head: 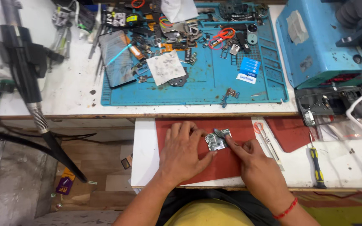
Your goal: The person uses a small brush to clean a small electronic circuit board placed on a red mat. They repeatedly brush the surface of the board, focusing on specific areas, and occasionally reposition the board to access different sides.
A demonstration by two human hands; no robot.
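A small circuit board (215,141) is being held on the red mat (231,161) at the near edge of the table (76,90). It is being steadied by the left hand (184,152), whose grip is spread flat, thumb against the board's lower edge. The board's right side is being pressed by the right hand (254,161), grip pressed together around a pointing forefinger. Tweezers (269,144) and a yellow-handled screwdriver (316,163) are lying just right.

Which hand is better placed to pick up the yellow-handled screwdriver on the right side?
The right hand, probably. It is on the same side as the screwdriver, while the left hand lies flat, steadying the small circuit board.
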